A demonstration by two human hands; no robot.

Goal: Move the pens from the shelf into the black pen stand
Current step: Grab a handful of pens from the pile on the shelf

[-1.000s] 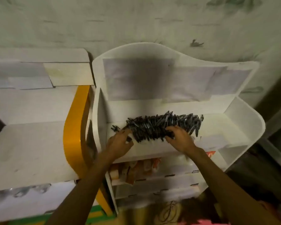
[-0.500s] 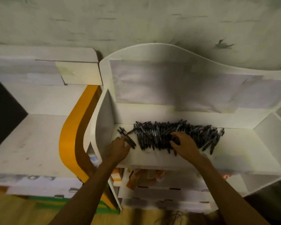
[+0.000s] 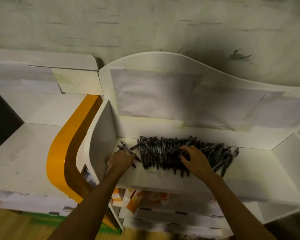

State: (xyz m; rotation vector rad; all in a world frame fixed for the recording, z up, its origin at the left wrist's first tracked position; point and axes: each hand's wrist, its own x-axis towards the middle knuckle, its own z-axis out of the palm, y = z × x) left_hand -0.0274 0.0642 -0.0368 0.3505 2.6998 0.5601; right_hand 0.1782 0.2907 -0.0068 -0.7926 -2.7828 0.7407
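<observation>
A: From the head view, how far along are we?

B: Barely begun, I'd judge. The pens (image 3: 178, 153) lie in a dense dark heap on the white shelf (image 3: 260, 168), and the black pen stand is nowhere in view, so I can't say whether anything has gone into it.

A: And the hands?

B: The left hand (image 3: 122, 160) sits at the heap's left end, its grip curled round a few pens (image 3: 126, 150) set slightly apart from the main pile; their ends stick out past the fingers toward the back of the shelf. The right hand (image 3: 195, 159) lies on the middle of the heap, fingers spread and bent, pressing down into the pens (gathering, it looks like; I see nothing pinched or lifted).

A: So what's left?

B: Nearly everything, in my estimate: the whole heap must still leave the shelf. The pens lie directly under and between both hands, touching them, with the right end of the pile stretching beyond the right hand toward the shelf's side wall.
</observation>
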